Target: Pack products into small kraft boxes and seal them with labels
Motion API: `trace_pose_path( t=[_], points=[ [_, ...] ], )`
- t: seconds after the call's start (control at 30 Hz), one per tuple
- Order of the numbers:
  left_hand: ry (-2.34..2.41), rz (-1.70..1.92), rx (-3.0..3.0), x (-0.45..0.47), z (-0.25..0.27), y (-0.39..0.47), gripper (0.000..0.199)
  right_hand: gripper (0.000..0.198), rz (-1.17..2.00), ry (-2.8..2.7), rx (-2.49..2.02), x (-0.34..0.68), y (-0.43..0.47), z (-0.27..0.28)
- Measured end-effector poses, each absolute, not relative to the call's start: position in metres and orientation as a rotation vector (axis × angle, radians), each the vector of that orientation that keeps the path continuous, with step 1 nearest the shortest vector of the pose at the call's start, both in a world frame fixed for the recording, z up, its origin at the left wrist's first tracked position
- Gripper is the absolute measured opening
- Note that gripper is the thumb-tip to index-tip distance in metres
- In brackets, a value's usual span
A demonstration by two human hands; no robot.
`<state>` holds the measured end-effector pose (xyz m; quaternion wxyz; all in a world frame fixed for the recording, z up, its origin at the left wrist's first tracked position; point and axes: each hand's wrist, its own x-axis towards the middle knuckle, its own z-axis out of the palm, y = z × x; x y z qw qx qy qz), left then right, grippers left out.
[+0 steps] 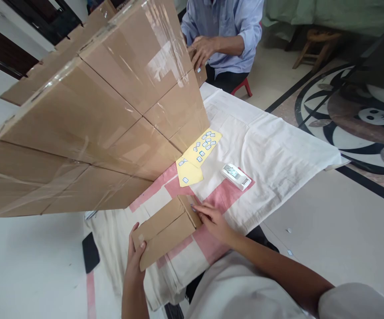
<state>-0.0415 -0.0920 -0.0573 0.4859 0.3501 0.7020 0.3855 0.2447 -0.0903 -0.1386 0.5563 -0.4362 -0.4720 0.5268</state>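
Observation:
A small brown cardboard box [167,235] lies tilted over the front part of the table. My left hand [136,250] grips its left end, thumb on top and fingers round the far side. At the other end, my right hand [213,221] has its fingertips against the narrow end face, where a small pale label seems to sit under them; the fingers partly hide it. Just beyond the box lie yellow backing sheets [192,175] bearing several small blue-edged stickers. A white handheld device with a grey display [234,173] rests to the right of the sheets.
Large taped cardboard boxes [118,106] form a tall stack at the left and back. A white and pink cloth [265,146] covers the table. Across it sits a person in a blue shirt [225,31], hands at another box. A black flat object [91,252] lies at left.

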Motion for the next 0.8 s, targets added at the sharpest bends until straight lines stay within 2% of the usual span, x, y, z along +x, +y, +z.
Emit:
trace_pose_path(
  t=[0.2,0.37,0.63,0.8],
  points=[
    [1.717,0.931,0.859,-0.04,-0.056,-0.089,0.107,0.043,1.346,-1.135,-1.006,0.25,-0.088,-0.139],
    [1.712,0.95,0.848,-0.036,-0.053,-0.092,0.101,0.044,1.333,-1.118,-1.004,0.251,-0.089,-0.138],
    [1.705,0.942,0.85,-0.033,-0.054,-0.09,0.097,0.037,1.213,-1.133,-1.013,0.25,-0.095,-0.134],
    [1.75,0.948,0.864,-0.032,-0.048,-0.094,0.098,0.033,1.248,-1.191,-1.007,0.257,-0.104,-0.13]
  ],
)
